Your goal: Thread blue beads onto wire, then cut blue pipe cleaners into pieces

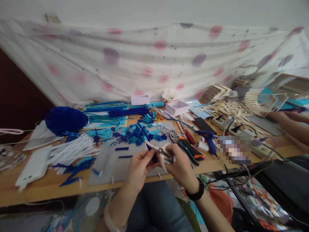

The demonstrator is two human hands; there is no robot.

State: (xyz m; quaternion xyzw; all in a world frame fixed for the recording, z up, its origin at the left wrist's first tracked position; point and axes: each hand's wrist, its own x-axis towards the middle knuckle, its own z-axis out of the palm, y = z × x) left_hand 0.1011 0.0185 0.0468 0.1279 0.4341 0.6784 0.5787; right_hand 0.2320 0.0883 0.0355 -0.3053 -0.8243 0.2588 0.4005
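My right hand (178, 162) is closed around the cream handles of a pair of scissors (165, 157), whose blades point up and left. A dark blue pipe cleaner (154, 157) is pinched in my left hand (140, 167), its upper part rising past the blades. The blades cross close to the pipe cleaner; whether they touch it I cannot tell. Just beyond my hands lies a pile of blue and turquoise curled pieces (138, 132) on a grey mat (106, 167). Two short dark blue pieces (122, 149) rest on the mat left of my fingers.
White pipe cleaners (72, 151) and a white power bank (33, 167) lie at left, near a blue fluffy ball (66, 120). Pliers (190, 148), a blue glue gun (210, 141) and power strips with cables are at right. Another person's arm (287, 129) reaches in at far right.
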